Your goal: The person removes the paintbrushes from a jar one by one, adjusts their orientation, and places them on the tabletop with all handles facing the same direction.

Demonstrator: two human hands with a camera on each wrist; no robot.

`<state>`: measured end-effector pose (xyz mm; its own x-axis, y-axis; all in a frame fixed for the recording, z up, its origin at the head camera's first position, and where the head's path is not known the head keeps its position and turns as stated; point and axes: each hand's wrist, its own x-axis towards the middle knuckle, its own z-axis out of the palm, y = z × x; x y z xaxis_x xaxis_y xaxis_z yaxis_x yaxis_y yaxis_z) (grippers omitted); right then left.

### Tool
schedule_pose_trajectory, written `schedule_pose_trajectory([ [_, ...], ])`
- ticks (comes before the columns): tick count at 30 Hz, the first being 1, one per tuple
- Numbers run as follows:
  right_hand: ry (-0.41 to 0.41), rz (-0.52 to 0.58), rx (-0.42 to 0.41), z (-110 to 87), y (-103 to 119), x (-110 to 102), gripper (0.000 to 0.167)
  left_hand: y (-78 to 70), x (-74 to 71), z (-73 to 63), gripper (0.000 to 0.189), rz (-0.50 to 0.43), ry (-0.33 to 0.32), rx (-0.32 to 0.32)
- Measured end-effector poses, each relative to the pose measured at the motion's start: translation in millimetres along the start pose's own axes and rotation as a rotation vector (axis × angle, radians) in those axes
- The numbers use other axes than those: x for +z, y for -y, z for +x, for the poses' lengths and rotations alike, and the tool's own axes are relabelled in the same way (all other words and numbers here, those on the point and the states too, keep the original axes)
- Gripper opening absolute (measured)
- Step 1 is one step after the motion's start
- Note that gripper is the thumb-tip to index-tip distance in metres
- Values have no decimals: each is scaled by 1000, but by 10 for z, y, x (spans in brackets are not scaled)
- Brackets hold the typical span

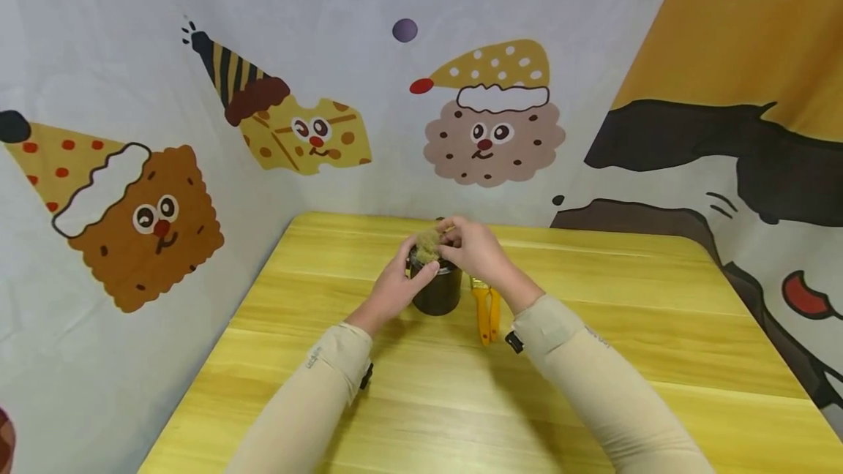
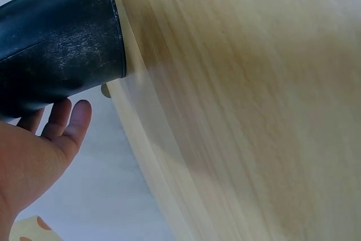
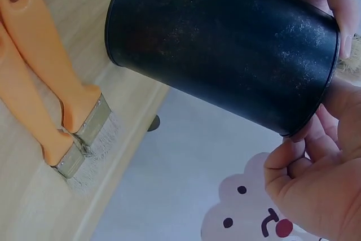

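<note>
A black cylindrical container (image 1: 437, 295) stands upright on the table. A tuft of tan-green fibrous material (image 1: 428, 244) shows at its mouth; the tuft also appears at the right edge of the right wrist view (image 3: 352, 55). My left hand (image 1: 395, 287) holds the container near its rim, thumb across the front, fingers along the left side. From the right, my right hand (image 1: 479, 249) reaches over the rim, its thumb and a bent finger pinching the tuft's side. In the right wrist view its other fingers curl beside the rim. The container's inside is hidden.
Two brushes with orange handles (image 1: 489, 313) lie close by on the container's right, bristles toward the back. The wooden table (image 1: 369, 415) ends at a back edge just behind the container. A printed cloth (image 1: 395, 93) with cartoon figures hangs behind it.
</note>
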<state>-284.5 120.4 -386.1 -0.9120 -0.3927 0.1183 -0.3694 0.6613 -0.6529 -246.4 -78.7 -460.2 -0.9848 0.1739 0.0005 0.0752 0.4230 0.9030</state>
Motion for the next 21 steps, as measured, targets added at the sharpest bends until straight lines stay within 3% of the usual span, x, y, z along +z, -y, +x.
schedule_pose_trajectory([
  [5,29,-28,3,12,2,5,31,-6,-12,-2,90,-20,13,-5],
  [13,85,-82,-5,33,34,-1,40,3,-9,16,89,-4,4,22],
  [17,24,7,58,8,66,-57,45,-7,-21,21,90,11,14,11],
  [21,-53,168,79,-21,163,-259,54,1,-46,-3,93,17,19,-14],
])
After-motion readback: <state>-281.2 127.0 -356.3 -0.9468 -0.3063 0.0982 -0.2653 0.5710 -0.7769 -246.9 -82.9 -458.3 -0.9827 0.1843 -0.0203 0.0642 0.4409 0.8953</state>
